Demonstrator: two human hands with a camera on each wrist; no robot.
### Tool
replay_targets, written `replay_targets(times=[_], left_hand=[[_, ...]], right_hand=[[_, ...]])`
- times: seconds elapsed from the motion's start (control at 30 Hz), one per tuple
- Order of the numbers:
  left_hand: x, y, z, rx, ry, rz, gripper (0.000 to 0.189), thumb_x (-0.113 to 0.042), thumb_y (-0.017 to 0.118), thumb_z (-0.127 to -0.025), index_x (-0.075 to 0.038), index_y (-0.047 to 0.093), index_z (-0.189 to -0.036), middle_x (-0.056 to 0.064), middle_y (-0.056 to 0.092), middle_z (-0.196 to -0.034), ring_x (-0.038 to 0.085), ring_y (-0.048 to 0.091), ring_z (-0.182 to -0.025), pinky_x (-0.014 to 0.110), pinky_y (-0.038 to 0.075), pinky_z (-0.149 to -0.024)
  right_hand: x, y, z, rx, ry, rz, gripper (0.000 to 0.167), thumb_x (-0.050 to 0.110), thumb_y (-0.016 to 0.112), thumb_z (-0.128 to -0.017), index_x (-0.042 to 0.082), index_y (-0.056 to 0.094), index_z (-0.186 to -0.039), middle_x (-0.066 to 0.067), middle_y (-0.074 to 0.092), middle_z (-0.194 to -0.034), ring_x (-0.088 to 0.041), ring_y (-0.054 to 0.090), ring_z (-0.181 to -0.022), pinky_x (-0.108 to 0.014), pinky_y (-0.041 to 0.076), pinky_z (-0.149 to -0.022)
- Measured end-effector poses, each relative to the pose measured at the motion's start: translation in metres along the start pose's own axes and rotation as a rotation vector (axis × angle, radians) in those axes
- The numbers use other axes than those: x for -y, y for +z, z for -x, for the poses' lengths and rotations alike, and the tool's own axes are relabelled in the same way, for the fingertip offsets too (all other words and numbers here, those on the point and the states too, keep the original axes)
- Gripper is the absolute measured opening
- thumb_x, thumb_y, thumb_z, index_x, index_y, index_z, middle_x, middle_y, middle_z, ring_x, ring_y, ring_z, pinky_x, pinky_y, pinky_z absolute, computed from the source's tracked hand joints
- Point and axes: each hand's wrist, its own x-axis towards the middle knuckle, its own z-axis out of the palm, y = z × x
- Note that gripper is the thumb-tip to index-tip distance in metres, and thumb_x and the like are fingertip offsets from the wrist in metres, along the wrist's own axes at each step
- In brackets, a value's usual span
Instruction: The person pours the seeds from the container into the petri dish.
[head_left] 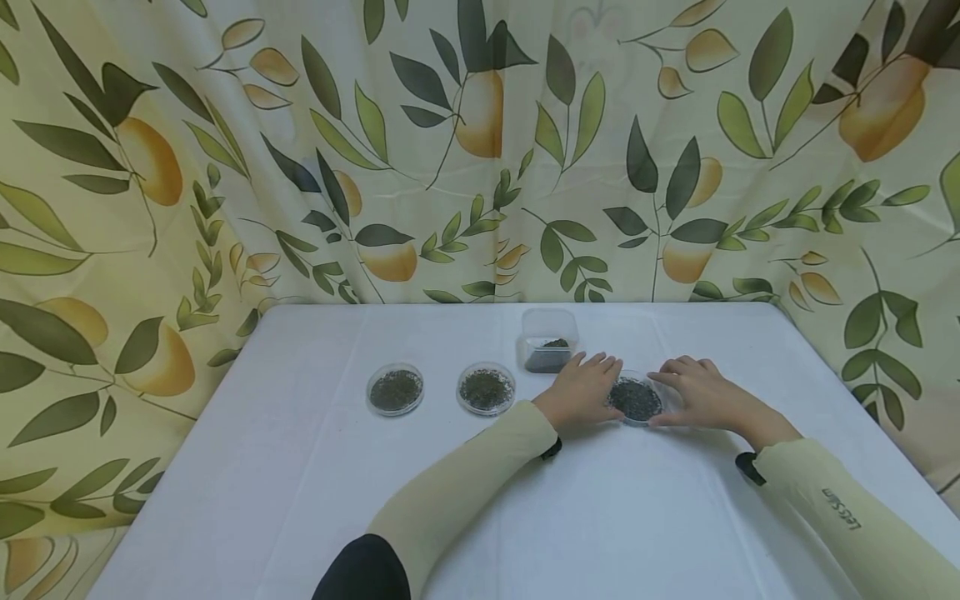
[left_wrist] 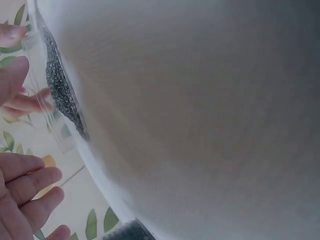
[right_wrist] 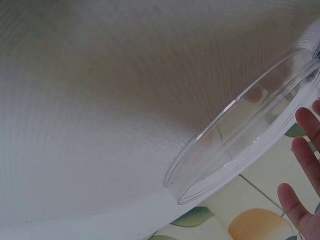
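Note:
A round clear petri dish (head_left: 635, 400) of dark, grainy material sits on the table between the two hands. My left hand (head_left: 581, 390) holds its left side, with the thumb and a finger at the rim. My right hand (head_left: 701, 398) is at the dish's right, thumb and index finger spanning a clear round lid (right_wrist: 235, 145). In the right wrist view this lid is see-through, and the other fingers spread beyond it. In the left wrist view the dark material (left_wrist: 62, 85) lies in front of a clear wall, and the left hand's other fingers (left_wrist: 30, 185) extend free.
Two more filled petri dishes, the left one (head_left: 395, 389) and the middle one (head_left: 486, 388), stand in a row on the white tablecloth (head_left: 300, 500). Just behind the left hand is a clear plastic box (head_left: 548, 340) with dark material inside. A leaf-patterned curtain (head_left: 450, 208) hangs behind the table.

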Motion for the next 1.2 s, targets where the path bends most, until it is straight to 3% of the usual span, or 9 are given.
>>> replay_targets(times=[0.5,0.77,1.2], left_hand=[[0.007,-0.004,-0.006,0.052,0.092,0.005,0.082,-0.065,0.048,-0.086,-0.018,0.026,-0.149,-0.007,0.034,-0.152,0.012,0.022,-0.144,0.033,0.015,-0.119],[0.008,-0.006,-0.007,0.065,0.106,0.023,0.079,-0.064,0.048,-0.086,-0.019,0.029,-0.148,-0.007,0.035,-0.151,0.011,0.023,-0.144,0.031,0.014,-0.12],[0.01,-0.003,-0.011,0.018,0.145,-0.01,0.076,-0.064,0.05,-0.085,-0.016,0.04,-0.143,-0.003,0.045,-0.142,0.01,0.036,-0.135,0.03,0.021,-0.118]], right_hand=[[0.001,-0.001,0.001,-0.003,-0.01,0.001,0.078,0.062,0.07,-0.068,0.002,0.063,-0.118,-0.015,0.062,-0.109,-0.036,0.053,-0.105,-0.059,0.039,-0.084],[-0.002,0.001,0.001,-0.004,-0.014,0.01,0.078,0.062,0.07,-0.069,0.002,0.063,-0.118,-0.014,0.062,-0.109,-0.035,0.053,-0.105,-0.058,0.039,-0.084],[0.0,-0.001,0.001,0.024,0.001,0.007,0.08,0.062,0.07,-0.07,0.0,0.061,-0.12,-0.016,0.061,-0.111,-0.036,0.053,-0.107,-0.058,0.039,-0.086]])
